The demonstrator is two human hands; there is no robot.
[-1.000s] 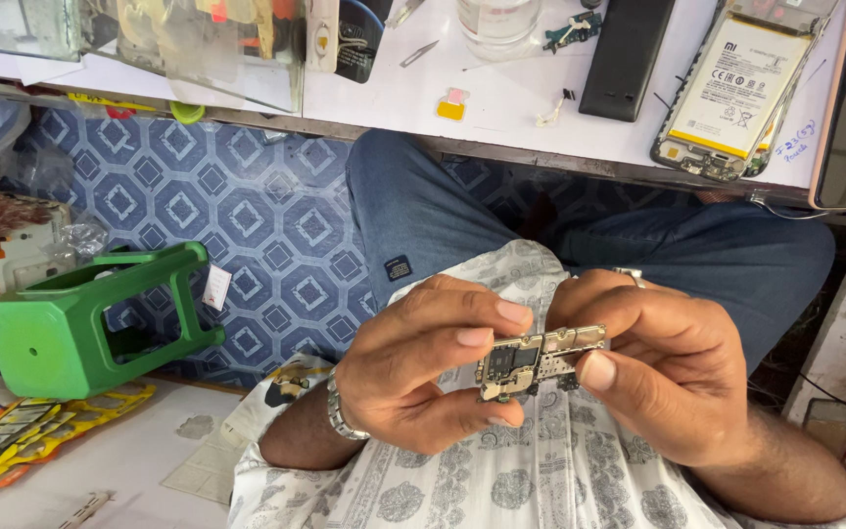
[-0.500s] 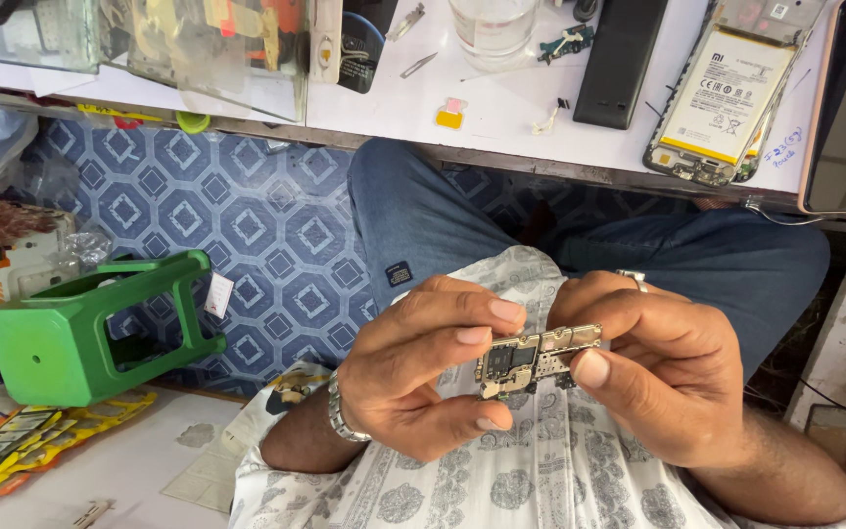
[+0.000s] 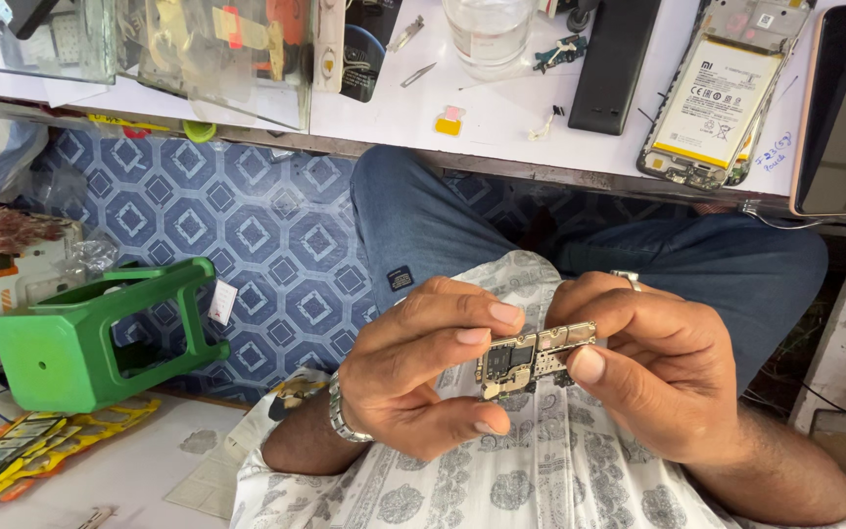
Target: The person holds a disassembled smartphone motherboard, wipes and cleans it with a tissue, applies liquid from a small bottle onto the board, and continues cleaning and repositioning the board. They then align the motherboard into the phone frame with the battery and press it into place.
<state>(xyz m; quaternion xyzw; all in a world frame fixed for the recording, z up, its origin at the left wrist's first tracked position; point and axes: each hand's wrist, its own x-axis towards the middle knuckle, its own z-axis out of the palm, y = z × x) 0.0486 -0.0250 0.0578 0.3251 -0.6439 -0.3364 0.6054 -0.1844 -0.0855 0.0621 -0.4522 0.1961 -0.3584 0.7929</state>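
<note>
left hand (image 3: 423, 377) and right hand (image 3: 658, 377) both pinch a small circuit board (image 3: 533, 358) between thumbs and fingers (image 3: 462, 315), held over the lap, below the white tabletop (image 3: 501, 122) bearing an opened phone (image 3: 722, 93).

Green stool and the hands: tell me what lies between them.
In the head view, only blue patterned floor lies between the green stool and the left hand.

glossy green plastic stool (image 3: 80, 338), metal-shielded circuit board (image 3: 533, 357), patterned cloth shirt (image 3: 501, 490)
</note>
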